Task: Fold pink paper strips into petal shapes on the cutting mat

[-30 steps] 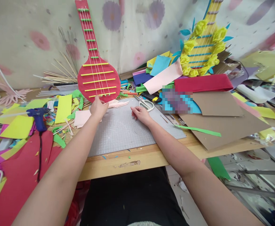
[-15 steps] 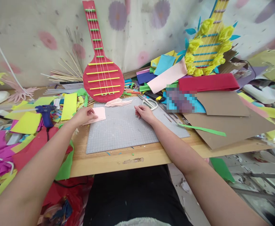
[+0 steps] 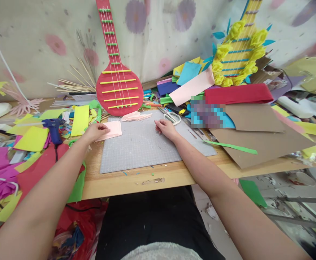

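At the left edge of the grey cutting mat (image 3: 136,151), my left hand (image 3: 96,132) is closed in a pinch at the near-left side of a small stack of pale pink paper sheets (image 3: 113,130). My right hand (image 3: 165,129) hovers over or rests on the mat's right half, thumb against curled fingers; whatever it may hold is hidden. White-handled scissors (image 3: 177,118) lie just behind it. Folded pale pink pieces (image 3: 136,116) lie at the mat's back edge, before a red paper lute (image 3: 120,88) with yellow and green bars, which leans upright.
A blue glue gun (image 3: 54,131) and scattered coloured paper lie left. Brown cardboard sheets (image 3: 260,144), a green strip (image 3: 233,147) and a red folded roll (image 3: 239,94) lie right. Behind them stands a yellow lute with paper flowers (image 3: 236,57). The table's front edge (image 3: 136,187) is close to my lap.
The view has shifted slightly. My left fingers have drawn back a little to the left on the pink stack and closed more. My right hand stays almost where it was.
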### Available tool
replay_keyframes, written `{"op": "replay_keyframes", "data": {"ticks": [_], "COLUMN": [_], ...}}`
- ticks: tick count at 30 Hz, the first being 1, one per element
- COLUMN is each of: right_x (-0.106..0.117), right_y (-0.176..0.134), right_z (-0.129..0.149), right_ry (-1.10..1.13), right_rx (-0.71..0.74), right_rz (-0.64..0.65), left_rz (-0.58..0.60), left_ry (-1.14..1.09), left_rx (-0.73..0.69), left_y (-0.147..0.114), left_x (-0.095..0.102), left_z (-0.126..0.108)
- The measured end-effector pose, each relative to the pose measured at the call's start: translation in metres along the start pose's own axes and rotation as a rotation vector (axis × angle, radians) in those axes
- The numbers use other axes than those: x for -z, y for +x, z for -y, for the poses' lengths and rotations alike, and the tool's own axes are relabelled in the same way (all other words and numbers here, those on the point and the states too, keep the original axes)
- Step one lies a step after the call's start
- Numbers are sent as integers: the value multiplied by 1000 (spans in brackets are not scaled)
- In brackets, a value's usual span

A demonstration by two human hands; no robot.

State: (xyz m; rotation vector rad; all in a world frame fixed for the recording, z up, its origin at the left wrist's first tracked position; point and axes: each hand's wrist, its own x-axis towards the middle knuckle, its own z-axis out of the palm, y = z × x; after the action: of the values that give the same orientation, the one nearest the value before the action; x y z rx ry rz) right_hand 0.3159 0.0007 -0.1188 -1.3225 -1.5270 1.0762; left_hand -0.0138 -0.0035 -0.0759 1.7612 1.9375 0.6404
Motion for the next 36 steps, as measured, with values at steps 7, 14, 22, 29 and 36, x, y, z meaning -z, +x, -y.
{"op": "replay_keyframes", "data": {"ticks": [7, 14, 22, 29, 36], "right_x": [0, 0, 1, -2, -3], "right_y": [0, -4, -3, -2, 6], "right_z": [-1, 5, 4, 2, 22], "right_ry": [-21, -53, -53, -139, -232], "right_rx": [7, -11, -4, 20, -129], "right_rz": [-4, -6, -3, -1, 135], "left_rz": [19, 7, -38, -72, -90], "left_ry": [6, -28, -73, -235, -249], "left_rx": [-27, -6, 67, 142, 168], "left_y": [-1, -1, -3, -6, 0], "left_x": [-2, -2, 0, 5, 12], "left_z": [0, 0, -8, -12, -21]}}
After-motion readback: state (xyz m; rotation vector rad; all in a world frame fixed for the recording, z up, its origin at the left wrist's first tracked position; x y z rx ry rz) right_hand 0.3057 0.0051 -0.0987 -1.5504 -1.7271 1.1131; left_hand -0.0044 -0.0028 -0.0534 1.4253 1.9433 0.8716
